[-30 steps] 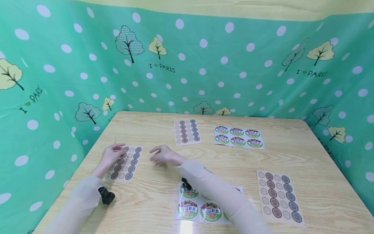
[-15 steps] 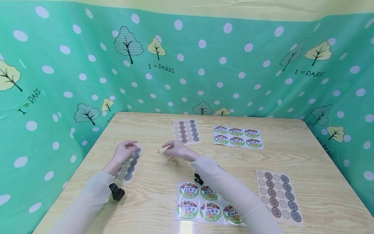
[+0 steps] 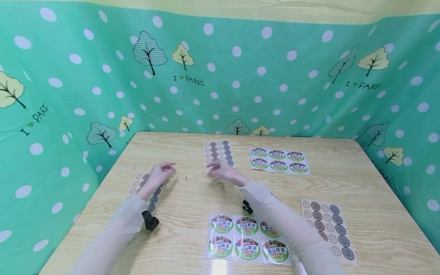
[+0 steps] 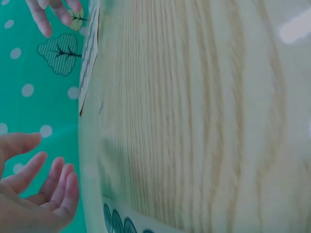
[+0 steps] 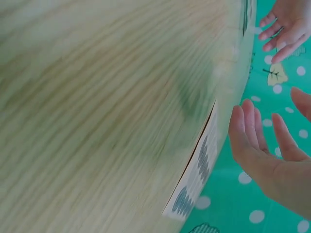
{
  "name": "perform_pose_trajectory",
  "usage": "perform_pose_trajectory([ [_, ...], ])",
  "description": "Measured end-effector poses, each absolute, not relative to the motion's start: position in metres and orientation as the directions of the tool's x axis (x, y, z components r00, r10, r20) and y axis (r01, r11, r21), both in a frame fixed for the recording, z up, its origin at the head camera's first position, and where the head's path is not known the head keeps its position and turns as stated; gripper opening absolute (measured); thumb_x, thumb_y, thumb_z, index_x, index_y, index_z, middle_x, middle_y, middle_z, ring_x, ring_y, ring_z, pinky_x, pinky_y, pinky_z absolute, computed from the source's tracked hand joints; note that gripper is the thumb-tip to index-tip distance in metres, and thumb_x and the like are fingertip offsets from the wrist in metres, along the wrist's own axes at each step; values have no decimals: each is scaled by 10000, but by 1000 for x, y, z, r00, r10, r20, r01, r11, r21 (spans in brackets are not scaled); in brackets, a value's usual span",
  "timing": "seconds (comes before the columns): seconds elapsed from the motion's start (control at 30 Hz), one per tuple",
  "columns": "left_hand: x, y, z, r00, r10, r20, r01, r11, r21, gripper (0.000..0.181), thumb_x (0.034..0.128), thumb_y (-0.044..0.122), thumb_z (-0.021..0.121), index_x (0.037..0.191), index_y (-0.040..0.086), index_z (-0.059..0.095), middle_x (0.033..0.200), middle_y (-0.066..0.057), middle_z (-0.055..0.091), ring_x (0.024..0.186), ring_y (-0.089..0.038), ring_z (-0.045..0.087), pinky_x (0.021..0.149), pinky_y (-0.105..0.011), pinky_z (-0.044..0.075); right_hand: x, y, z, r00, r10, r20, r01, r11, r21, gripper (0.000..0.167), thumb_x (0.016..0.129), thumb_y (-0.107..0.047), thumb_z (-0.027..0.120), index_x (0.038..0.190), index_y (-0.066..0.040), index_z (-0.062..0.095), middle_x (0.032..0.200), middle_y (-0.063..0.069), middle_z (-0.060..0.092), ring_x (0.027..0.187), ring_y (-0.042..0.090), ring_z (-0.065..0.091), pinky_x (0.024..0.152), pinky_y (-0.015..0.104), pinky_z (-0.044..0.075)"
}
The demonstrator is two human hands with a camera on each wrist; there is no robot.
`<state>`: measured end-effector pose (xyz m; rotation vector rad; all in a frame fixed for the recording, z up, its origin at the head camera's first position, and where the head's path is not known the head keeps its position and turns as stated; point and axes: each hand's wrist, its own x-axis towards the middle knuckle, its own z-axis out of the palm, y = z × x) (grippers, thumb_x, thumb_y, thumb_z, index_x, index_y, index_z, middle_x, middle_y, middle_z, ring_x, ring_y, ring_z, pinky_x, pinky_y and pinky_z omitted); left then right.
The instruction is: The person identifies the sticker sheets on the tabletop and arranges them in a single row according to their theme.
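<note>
My left hand (image 3: pixel 160 175) hovers above the table over the far right part of a sheet of round stickers (image 3: pixel 139 183), hiding some of it. Its fingers are loosely bent and hold nothing, as the left wrist view of this hand (image 4: pixel 43 194) also shows. My right hand (image 3: pixel 225 172) is raised at the near edge of another sheet of round stickers (image 3: pixel 214 149), covering its lower part. Relaxed, spread fingers (image 5: pixel 238 128) show in the right wrist view, with nothing between them.
Fruit-label sticker sheets lie at the back (image 3: pixel 280 161) and near the front (image 3: pixel 247 238), the latter partly under my right sleeve. A third round-sticker sheet (image 3: pixel 330 229) is at the right. A tiny speck (image 3: pixel 186 177) lies between the hands. Green polka-dot cloth (image 3: pixel 220 76) hangs behind the wooden table.
Both hands have moved rightward, away from the left sheet's middle. The right hand has reached the back round-sticker sheet, and more of the front fruit-label sheet shows.
</note>
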<state>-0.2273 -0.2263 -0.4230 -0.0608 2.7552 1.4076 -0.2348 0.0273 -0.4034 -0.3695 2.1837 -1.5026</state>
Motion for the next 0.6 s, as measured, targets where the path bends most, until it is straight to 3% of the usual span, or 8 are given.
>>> perform_pose_trajectory([
  [0.23,-236,-208,-424,-998,18,-56,-36,565,824,356,847,93,539,1173,-47,520,1030,-234,572,912,-318,554,659,-232,455,-241,44,-404,-880,-415,-231,79,352,-933,411,825,-36,551,1217,50,464,1101,218,538,980,354,546,844,392,470],
  [0.6,-249,-184,-426,-997,47,-66,-29,554,832,359,840,99,547,1175,-28,526,1049,-211,571,946,-313,542,783,-335,457,-257,68,-414,-906,-357,-229,77,392,-917,440,840,-61,531,1259,22,427,1073,204,553,955,344,559,824,389,480],
])
